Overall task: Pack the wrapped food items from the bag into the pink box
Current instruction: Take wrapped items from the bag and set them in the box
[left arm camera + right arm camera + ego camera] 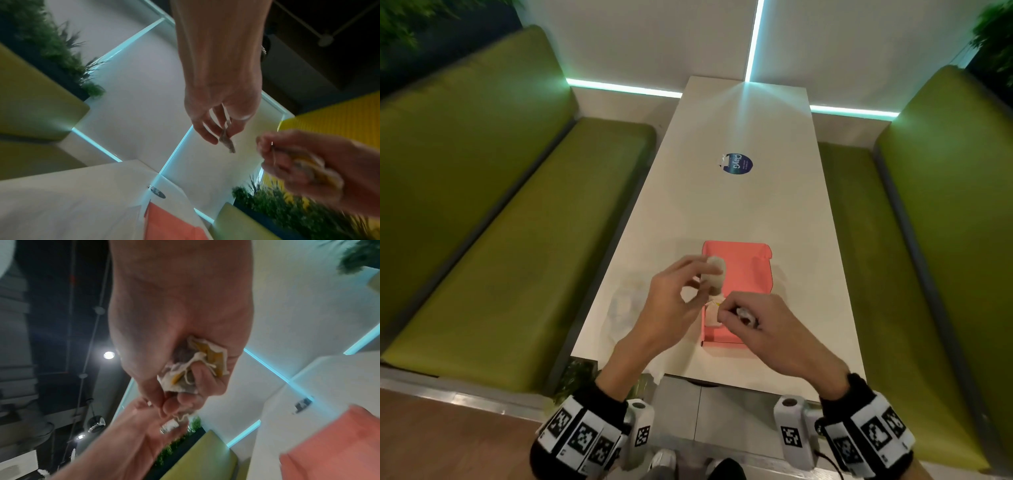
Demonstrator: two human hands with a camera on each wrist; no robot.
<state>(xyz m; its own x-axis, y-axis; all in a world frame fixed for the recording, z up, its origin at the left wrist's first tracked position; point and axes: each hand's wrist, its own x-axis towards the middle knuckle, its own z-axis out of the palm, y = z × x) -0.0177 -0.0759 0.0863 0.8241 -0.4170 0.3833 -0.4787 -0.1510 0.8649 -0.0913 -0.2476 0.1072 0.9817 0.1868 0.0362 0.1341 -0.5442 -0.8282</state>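
- Your right hand [767, 327] has its fingers curled tight round a crumpled white-and-yellow wrapped item [197, 365], bunched against the palm; it hovers over the near end of the pink box [743, 274].
- Your left hand [674, 301] pinches a pale wrapped item [715, 275] between thumb and fingertips, the other fingers loosely spread, just above the box's left edge.
- The two hands sit close together, thumbs almost meeting.
- Inside the box, near its left wall, another pale wrapped piece [710, 315] lies partly hidden by your hands; the far half of the box floor shows bare pink.
- A clear, filmy bag [625, 308] lies on the table [739, 212] just left of your left hand, near the table's left edge.
- The box stands near the table's near edge, with open tabletop beyond it.
- Farther up the table, a round dark-blue sticker [738, 163] reads "ClayG"; its smaller print is too fine to read.
- Green benches [517, 222] flank the table on both sides.
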